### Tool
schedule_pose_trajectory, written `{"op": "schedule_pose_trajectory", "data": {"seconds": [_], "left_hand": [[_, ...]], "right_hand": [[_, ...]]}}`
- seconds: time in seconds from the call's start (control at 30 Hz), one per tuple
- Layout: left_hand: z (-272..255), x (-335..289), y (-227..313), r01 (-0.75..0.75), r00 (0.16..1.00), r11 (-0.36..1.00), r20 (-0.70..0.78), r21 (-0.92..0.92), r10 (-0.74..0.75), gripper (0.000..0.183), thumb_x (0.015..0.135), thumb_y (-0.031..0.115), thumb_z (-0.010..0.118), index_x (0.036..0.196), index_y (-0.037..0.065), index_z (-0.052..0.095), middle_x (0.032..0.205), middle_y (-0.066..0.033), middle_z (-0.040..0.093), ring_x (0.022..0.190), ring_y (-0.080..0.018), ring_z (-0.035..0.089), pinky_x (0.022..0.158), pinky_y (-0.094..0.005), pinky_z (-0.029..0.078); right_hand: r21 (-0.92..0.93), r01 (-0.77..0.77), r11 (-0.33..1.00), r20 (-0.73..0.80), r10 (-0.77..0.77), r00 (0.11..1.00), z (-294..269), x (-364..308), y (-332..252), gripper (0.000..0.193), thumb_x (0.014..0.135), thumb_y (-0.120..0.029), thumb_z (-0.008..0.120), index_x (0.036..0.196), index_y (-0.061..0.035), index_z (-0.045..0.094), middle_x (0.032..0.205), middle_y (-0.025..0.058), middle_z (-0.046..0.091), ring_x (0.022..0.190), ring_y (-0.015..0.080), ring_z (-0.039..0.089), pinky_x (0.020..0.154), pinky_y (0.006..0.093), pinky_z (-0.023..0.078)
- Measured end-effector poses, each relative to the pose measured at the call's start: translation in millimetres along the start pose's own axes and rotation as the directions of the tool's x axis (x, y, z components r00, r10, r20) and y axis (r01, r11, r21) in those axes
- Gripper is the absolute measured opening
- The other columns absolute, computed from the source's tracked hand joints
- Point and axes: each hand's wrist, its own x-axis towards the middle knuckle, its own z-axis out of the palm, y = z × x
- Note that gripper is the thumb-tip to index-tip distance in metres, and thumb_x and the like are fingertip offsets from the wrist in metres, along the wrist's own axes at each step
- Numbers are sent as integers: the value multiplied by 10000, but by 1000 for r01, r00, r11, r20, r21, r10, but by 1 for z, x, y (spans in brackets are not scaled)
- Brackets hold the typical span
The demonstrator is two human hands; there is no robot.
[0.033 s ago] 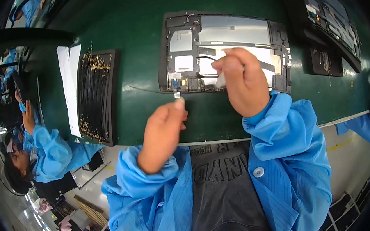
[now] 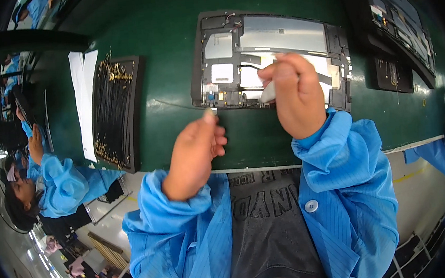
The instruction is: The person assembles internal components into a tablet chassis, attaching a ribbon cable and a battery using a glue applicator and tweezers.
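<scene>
An opened tablet chassis (image 2: pixel 273 55) is laid flat on the green counter (image 2: pixel 167 48), its inner boards and silver plate exposed. The right hand (image 2: pixel 295 98) is held over the chassis's lower middle, its fingers pinched on a small pale strip (image 2: pixel 267 94). The left hand (image 2: pixel 195 154) is poised just below the chassis's lower left corner, fingers curled loosely; whether anything is gripped cannot be told. A black tray of thin gold-tipped parts (image 2: pixel 114 114) is seen well to the left.
</scene>
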Motion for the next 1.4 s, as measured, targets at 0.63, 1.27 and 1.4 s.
{"op": "schedule_pose_trajectory", "data": {"seconds": [0.63, 1.27, 1.4], "left_hand": [[-7, 34, 25, -14, 991, 966, -132, -258, -21, 179, 789, 213, 522, 844, 50, 473, 687, -2, 474, 539, -82, 448, 441, -192, 346], [10, 11, 6, 180, 958, 983, 219, 34, -183, 119, 801, 148, 506, 761, 36, 493, 601, -20, 517, 445, -80, 485, 362, -184, 324], [15, 13, 8, 141, 948, 986, 274, 93, -161, 140, 795, 177, 518, 757, 44, 495, 601, -12, 505, 455, -76, 475, 376, -183, 331]], "right_hand": [[109, -285, 952, 117, 273, 955, -9, 4, -9, 370, 878, -308, 311, 1087, -5, 349, 846, 127, 538, 671, 145, 517, 578, 249, 420], [48, -473, 880, 177, 459, 871, -3, 14, -13, 324, 807, -266, 496, 990, 0, 498, 806, 99, 566, 762, 102, 522, 645, 219, 413], [-356, -287, 889, 350, 411, 842, -6, 39, -11, 370, 764, -258, 430, 1031, -11, 497, 868, 174, 569, 809, 283, 552, 715, 327, 425]]}}
